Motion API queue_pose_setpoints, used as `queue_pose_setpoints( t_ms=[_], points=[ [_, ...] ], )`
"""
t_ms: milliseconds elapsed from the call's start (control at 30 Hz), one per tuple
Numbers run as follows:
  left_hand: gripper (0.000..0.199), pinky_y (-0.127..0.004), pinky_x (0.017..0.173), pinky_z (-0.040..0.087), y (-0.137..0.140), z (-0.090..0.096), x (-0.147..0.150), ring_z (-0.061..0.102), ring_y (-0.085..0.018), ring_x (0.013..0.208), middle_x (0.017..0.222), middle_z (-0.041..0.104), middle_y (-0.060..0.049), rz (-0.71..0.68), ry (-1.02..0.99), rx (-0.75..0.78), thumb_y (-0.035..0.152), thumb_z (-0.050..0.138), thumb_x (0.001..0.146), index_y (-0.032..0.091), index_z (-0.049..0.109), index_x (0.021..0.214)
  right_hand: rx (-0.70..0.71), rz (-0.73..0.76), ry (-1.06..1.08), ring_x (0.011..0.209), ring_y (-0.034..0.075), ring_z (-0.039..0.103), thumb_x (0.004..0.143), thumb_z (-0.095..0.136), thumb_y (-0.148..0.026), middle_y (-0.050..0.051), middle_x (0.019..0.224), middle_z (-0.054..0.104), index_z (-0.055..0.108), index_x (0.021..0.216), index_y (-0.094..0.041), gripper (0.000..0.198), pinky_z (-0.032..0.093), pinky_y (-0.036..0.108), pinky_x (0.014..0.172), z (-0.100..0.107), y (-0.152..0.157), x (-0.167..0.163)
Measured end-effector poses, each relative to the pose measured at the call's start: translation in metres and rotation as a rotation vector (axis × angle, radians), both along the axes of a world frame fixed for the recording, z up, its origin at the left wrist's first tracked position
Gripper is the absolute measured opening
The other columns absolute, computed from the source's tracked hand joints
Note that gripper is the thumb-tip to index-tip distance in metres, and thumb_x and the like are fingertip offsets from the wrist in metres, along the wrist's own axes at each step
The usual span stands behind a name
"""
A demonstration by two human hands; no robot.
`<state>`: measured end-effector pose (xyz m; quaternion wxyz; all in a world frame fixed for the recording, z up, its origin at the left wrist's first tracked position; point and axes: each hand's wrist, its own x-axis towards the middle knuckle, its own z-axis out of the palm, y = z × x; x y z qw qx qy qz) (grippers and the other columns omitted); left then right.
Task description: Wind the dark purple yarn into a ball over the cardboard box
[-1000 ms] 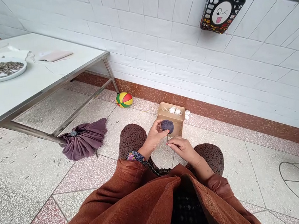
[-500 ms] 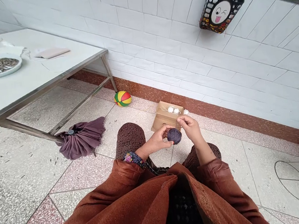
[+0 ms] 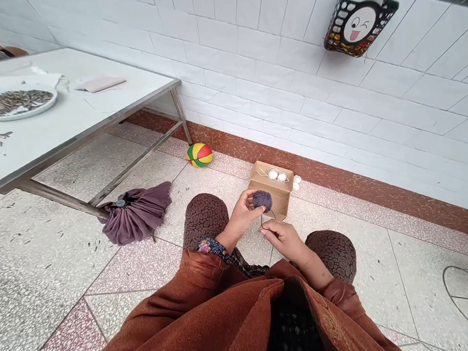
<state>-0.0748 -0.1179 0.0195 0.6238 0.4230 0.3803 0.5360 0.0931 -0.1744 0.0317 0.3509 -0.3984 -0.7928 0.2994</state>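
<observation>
Yarn ball (image 3: 262, 201) is sitting 11 o'clock from the right hand (image 3: 282, 238), which is pinching its strand (image 3: 262, 220) while the left hand (image 3: 241, 218) is gripping the ball's side, probably feeling light and squishy, so I'm voting loose mid-ball hold.

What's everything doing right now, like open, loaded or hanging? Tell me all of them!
Yarn: wound into a ball, held by the left hand.
Strand: unwound, pinched by the right hand.
Box: open, white balls inside.
Purple cloth: gathered, on the floor.
Striped ball: resting.
Plate: loaded with brown pieces.
Basket: hanging, things inside.
Table: standing.
</observation>
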Motion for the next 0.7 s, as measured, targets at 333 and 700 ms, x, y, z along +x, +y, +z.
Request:
queue_pose_setpoints(
  t_ms=[333, 700],
  points=[
    [0.061, -0.037, 0.094, 0.048, -0.012, -0.001, 0.0, 0.064, -0.019, 0.098, 0.111, 0.067, -0.005, -0.266, 0.044, 0.049, 0.028, 0.088, 0.067, 0.022, 0.06, 0.12, 0.144, -0.174, 0.09, 0.077, 0.02, 0.068, 0.102, 0.061, -0.042, 0.004, 0.083, 0.074, 0.075, 0.088, -0.025, 0.026, 0.055, 0.034, 0.075, 0.074, 0.038, 0.027],
    [0.063, -0.036, 0.1, 0.046, -0.015, 0.012, 0.002, 0.062, -0.022, 0.112, 0.12, 0.066, -0.007, -0.194, -0.162, 0.019, 0.03, 0.093, 0.066, 0.022, 0.062, 0.12, -0.129, -0.351, 0.12, 0.073, 0.021, 0.067, 0.096, 0.055, -0.05, 0.003, 0.078, 0.073, 0.071, 0.087, -0.023, 0.032, 0.053, 0.031, 0.068, -0.025, 0.036, 0.018]
  ],
)
